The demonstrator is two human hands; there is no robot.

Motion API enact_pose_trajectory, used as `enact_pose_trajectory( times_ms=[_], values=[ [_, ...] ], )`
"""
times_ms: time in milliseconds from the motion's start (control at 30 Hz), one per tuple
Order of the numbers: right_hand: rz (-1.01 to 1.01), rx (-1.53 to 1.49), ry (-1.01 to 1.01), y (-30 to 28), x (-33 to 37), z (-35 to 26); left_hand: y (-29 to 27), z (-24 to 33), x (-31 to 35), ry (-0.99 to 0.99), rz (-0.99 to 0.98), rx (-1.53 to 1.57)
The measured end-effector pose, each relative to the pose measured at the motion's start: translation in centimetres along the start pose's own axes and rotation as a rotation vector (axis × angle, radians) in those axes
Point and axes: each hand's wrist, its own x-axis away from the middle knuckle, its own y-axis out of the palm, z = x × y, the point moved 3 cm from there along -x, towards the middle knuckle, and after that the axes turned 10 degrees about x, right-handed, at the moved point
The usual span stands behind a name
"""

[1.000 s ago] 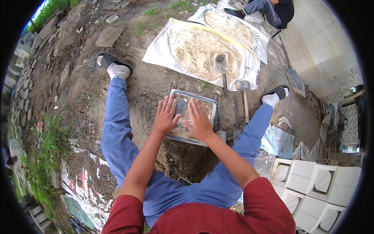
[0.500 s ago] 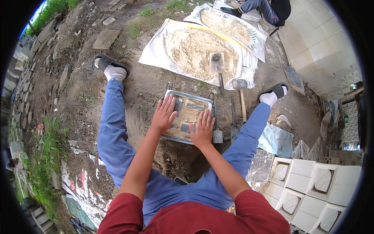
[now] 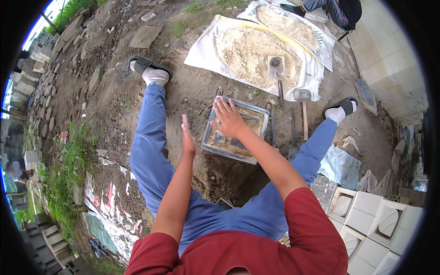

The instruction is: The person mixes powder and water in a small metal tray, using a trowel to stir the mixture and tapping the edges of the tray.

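On the ground between my legs lies a square metal mold (image 3: 250, 159), holding pale sandy mix (image 3: 226, 142) and several dark flat pieces (image 3: 236, 143). My right hand (image 3: 229, 120) reaches over its far left part, fingers stretched and slightly spread, gripping nothing. Its fingertips are at the far left corner of the rim; whether the palm touches the mix I cannot tell. Just left of the mold, my left hand (image 3: 187, 137) is raised edge-on with straight fingers, empty and apart from the frame. My right hand and forearm hide part of the mold.
Beyond the mold, white sacks (image 3: 201, 55) bear heaps of sandy mix (image 3: 247, 50) with a flat shovel (image 3: 280, 75) on one. A mallet (image 3: 304, 107) lies to the right. Pale blocks (image 3: 366, 213) are stacked near right. Another person's leg (image 3: 316, 5) shows at the far right.
My left hand has lifted off the mold and moved to its left side. My right hand has slid from the near right part to the far left corner. The view has shifted.
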Motion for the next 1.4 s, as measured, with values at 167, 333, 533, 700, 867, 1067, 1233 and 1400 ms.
enact_pose_trajectory(
  times_ms=[167, 333, 533, 700, 867, 1067, 1233, 1400],
  values=[
    [0.033, -0.13, 0.003, -4.1, 5.8, -5.3, -0.8, 0.5, 1.2, 0.208, -0.169, -0.683],
    [0.125, -0.122, 0.421, -5.4, 13.3, 1.6, 3.5, 2.2, 4.6, 0.345, -0.287, -1.198],
    [0.103, -0.146, 0.424, -5.9, 14.6, 0.9, 4.1, 4.4, 7.4, 0.457, -0.357, -1.447],
    [0.069, -0.229, 0.347, -5.4, 13.8, -1.5, 4.8, 4.6, 10.9, 0.375, -0.266, -1.464],
    [0.102, -0.184, 0.541, -3.9, 16.0, 1.8, 6.8, 4.6, 12.5, 0.307, -0.244, -1.45],
    [0.192, -0.282, 0.832, -0.7, 19.3, 5.5, 8.1, 3.8, 13.0, 0.278, -0.266, -1.426],
    [0.091, -0.279, 1.067, 3.5, 20.3, 10.2, 9.5, 4.8, 13.2, 0.24, -0.404, -1.369],
    [-0.215, -0.279, 1.028, 5.6, 19.6, 15.3, 10.0, 5.1, 12.3, 0.099, -0.474, -1.382]
  ],
)
